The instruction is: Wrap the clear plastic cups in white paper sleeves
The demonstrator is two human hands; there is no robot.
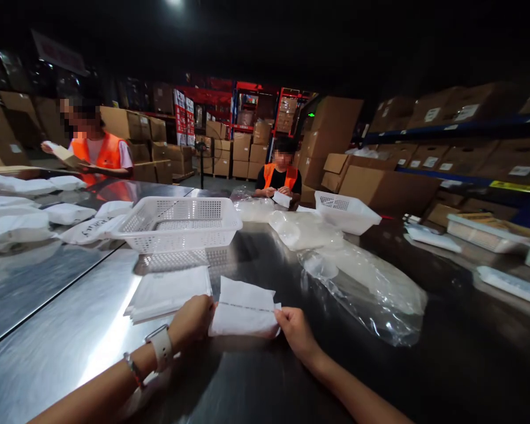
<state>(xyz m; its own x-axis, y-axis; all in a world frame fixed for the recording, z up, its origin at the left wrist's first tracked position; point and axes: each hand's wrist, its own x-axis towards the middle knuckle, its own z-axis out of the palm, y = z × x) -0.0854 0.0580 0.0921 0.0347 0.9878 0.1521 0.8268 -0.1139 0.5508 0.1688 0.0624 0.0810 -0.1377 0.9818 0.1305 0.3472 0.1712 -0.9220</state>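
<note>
A white mailing bag (244, 307) with a line of dark print across it is held just above the steel table, its top flap standing up. My left hand (193, 318), wearing a watch and a bracelet at the wrist, is closed on the bag's left edge. At the right edge, my right hand (295, 331) pinches the bag between thumb and fingers. Whether anything lies inside the bag cannot be seen. Just left of it, a stack of flat white bags (170, 292) rests on the table, close to my left hand.
A white perforated basket (181, 235) stands beyond the stack. Clear plastic bags with pale contents (362, 282) lie to the right. Filled white packages (15, 227) cover the far left. Across the table (265, 265), a person in an orange vest (282, 179) handles a white bag; another (101, 153) is at left.
</note>
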